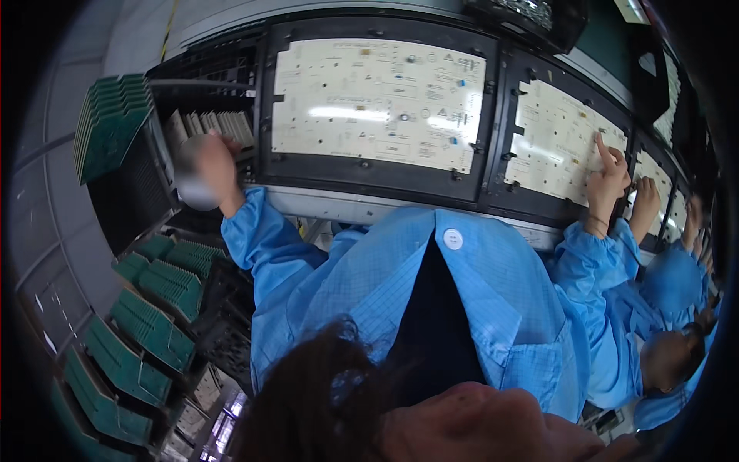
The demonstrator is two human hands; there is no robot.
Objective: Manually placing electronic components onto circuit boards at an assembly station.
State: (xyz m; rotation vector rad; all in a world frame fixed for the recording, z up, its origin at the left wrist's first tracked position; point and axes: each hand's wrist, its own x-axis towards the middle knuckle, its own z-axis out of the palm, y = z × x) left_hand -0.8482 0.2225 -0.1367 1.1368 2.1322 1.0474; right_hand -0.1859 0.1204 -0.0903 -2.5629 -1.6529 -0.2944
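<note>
My left hand (218,165) is at the left, beside a row of upright pale boards (212,123) in a dark rack. A blurred patch hides part of it, so I cannot tell whether its fingers hold anything. My right hand (608,181) lies over a white circuit board (550,127) in a black frame. Its index finger stretches out to the board's surface near small parts, while the other fingers bend; nothing shows in its grip. Directly ahead, a larger white circuit board panel (377,104) sits in another black frame, carrying a few small blue and yellowish parts.
Stacked green boards (115,127) stand at the far left, with more green board stacks (154,316) below. A co-worker's hand (645,206) works close beside my right hand, over further framed boards. A black bin (531,19) sits beyond the frames. A metal rail (331,206) runs along the near edge.
</note>
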